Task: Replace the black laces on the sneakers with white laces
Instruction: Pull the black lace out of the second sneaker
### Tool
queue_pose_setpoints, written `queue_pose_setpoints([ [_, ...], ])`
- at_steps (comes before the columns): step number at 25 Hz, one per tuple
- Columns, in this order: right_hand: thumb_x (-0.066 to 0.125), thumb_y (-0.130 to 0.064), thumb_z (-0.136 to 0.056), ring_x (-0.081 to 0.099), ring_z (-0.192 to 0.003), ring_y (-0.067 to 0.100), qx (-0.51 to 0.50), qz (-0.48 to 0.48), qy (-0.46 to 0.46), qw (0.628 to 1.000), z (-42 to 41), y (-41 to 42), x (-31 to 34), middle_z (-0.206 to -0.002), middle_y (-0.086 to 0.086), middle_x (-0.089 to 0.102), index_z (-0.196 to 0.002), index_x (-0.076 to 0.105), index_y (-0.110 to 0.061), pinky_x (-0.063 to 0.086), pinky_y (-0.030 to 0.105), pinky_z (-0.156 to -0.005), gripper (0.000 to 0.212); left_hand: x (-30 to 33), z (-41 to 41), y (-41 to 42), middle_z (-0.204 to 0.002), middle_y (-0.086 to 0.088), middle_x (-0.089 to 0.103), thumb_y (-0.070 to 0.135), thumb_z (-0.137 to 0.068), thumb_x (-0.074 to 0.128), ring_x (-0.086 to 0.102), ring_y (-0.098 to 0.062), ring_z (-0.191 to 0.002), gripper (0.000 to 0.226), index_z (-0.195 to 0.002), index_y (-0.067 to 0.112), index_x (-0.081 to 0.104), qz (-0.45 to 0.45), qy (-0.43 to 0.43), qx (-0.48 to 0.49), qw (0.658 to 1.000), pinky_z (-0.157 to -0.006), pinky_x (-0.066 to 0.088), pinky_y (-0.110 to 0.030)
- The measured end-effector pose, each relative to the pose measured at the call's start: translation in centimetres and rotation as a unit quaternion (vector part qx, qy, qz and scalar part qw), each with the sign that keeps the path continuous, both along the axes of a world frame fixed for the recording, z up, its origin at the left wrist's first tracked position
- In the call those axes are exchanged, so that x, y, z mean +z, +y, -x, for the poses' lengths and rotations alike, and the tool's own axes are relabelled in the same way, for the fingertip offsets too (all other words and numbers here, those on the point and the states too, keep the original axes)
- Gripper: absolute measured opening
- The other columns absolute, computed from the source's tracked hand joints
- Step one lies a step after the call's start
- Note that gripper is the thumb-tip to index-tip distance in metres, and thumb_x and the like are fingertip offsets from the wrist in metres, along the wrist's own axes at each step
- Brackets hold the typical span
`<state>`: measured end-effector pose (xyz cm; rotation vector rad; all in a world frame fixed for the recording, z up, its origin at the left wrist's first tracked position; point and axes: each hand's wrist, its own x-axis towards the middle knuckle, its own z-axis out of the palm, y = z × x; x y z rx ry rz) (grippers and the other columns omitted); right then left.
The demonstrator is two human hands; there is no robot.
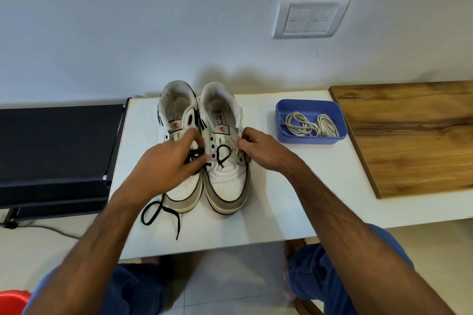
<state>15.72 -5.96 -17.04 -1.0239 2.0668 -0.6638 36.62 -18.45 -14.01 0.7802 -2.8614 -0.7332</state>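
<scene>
Sneaker pair on white worktop (294,202), black lace partly out.
We see left hand (166,163) pinching black lace (222,156); right hand (258,149) grips the right sneaker (227,181); white laces (309,124) in blue tub (311,139) beyond right hand.

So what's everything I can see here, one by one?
sneakers: two, white with black trim, side by side on the table.
black lace: one, looped on the right sneaker's tongue.
loose black lace: one, trailing in front of the left sneaker.
white laces: a coiled bunch, in the tray.
tray: one, blue, right of the sneakers.
table: one, white.
wooden board: one, brown, far right.
switch plate: one, white, on the wall.
left hand: pinches black lace.
right hand: grips the right sneaker's side.
</scene>
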Motion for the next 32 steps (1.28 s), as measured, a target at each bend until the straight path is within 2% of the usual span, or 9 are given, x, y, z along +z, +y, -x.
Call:
queue_pose_setpoints([
  [4, 0.045, -0.048, -0.095, 0.066, -0.094, 0.024, 0.003, 0.001, 0.001, 1.0, 0.0, -0.1, 0.0, -0.091, -0.007, 0.067, -0.099, 0.056, -0.027, 0.05, 0.054, -0.096, 0.024, -0.7, 0.6, 0.4, -0.08, 0.005, 0.068, 0.062, -0.097, 0.044, 0.067, -0.022, -0.078, 0.039, -0.107, 0.027, 0.057, 0.159, -0.13, -0.057, 0.977, -0.063, 0.051, -0.034],
  [8, 0.044, -0.05, -0.094, 0.065, -0.095, 0.024, 0.004, -0.004, 0.003, 1.0, 0.0, -0.1, 0.1, -0.093, -0.007, 0.067, -0.101, 0.056, -0.027, 0.049, 0.055, -0.097, 0.027, -0.7, 0.2, -0.3, -0.07, 0.005, 0.063, 0.045, -0.099, 0.058, 0.06, -0.018, -0.068, 0.022, -0.089, 0.026, 0.064, -0.094, 0.007, -0.036, 0.995, -0.066, 0.049, -0.032],
  [11, 0.042, -0.052, -0.092, 0.065, -0.095, 0.025, -0.001, -0.009, 0.006, 1.0, 0.2, -0.1, 0.1, -0.092, -0.007, 0.068, -0.098, 0.056, -0.028, 0.047, 0.056, -0.099, 0.028, 0.6, -0.2, -0.4, -0.073, 0.004, 0.059, 0.032, -0.094, 0.064, 0.049, -0.013, -0.063, 0.02, -0.076, 0.023, 0.062, -0.372, 0.256, 0.042, 0.891, -0.062, 0.038, -0.026],
  [16, 0.043, -0.053, -0.094, 0.065, -0.095, 0.025, 0.003, -0.009, 0.006, 1.0, 0.1, -0.2, 0.0, -0.091, -0.006, 0.068, -0.095, 0.055, -0.029, 0.048, 0.056, -0.098, 0.026, 1.3, 0.4, 0.2, -0.089, -0.006, 0.062, 0.016, -0.105, 0.037, 0.045, -0.015, -0.064, 0.031, -0.076, 0.017, 0.051, -0.519, 0.412, 0.046, 0.747, -0.057, 0.036, -0.028],
  [19, 0.043, -0.053, -0.094, 0.065, -0.095, 0.025, 0.002, -0.007, 0.006, 1.0, 0.1, -0.1, 0.0, -0.091, -0.006, 0.068, -0.095, 0.054, -0.029, 0.047, 0.056, -0.098, 0.027, 1.1, 0.3, -0.3, -0.06, -0.001, 0.045, 0.026, -0.104, 0.047, 0.035, -0.013, -0.049, 0.025, -0.081, 0.016, 0.045, -0.492, 0.335, 0.084, 0.799, -0.048, 0.026, -0.026],
  [22, 0.044, -0.051, -0.095, 0.063, -0.095, 0.024, 0.005, -0.01, 0.006, 1.0, 0.1, -0.1, 0.1, -0.092, -0.008, 0.066, -0.097, 0.055, -0.029, 0.048, 0.055, -0.098, 0.025, 0.1, -0.3, -0.9, -0.056, 0.009, 0.049, 0.049, -0.097, 0.058, 0.045, -0.008, -0.049, 0.025, -0.093, 0.026, 0.05, -0.162, 0.09, 0.048, 0.982, -0.052, 0.039, -0.025],
  [25, 0.043, -0.053, -0.094, 0.063, -0.097, 0.024, 0.005, -0.01, 0.002, 1.0, 0.0, -0.2, 0.2, -0.097, -0.006, 0.067, -0.105, 0.057, -0.026, 0.048, 0.055, -0.098, 0.032, -0.6, -0.4, -0.7, -0.067, 0.014, 0.053, 0.065, -0.092, 0.052, 0.057, -0.014, -0.065, 0.033, -0.097, 0.033, 0.052, 0.104, -0.095, -0.055, 0.988, -0.057, 0.041, -0.03],
  [28, 0.043, -0.053, -0.094, 0.063, -0.097, 0.024, 0.006, -0.01, 0.001, 1.0, 0.0, -0.1, 0.2, -0.097, -0.007, 0.067, -0.105, 0.057, -0.026, 0.047, 0.055, -0.099, 0.031, -0.8, -0.4, -1.1, -0.074, 0.014, 0.06, 0.053, -0.096, 0.057, 0.062, -0.014, -0.074, 0.017, -0.091, 0.036, 0.059, 0.09, -0.069, -0.08, 0.99, -0.058, 0.043, -0.03],
  [32, 0.043, -0.052, -0.095, 0.064, -0.097, 0.023, 0.007, -0.012, 0.0, 1.0, 0.0, -0.1, 0.3, -0.097, -0.007, 0.067, -0.104, 0.056, -0.027, 0.048, 0.055, -0.098, 0.03, -0.1, -0.4, -1.2, -0.068, 0.001, 0.054, 0.025, -0.091, 0.06, 0.05, -0.008, -0.062, 0.013, -0.078, 0.023, 0.059, -0.247, 0.155, 0.041, 0.956, -0.06, 0.043, -0.023],
])
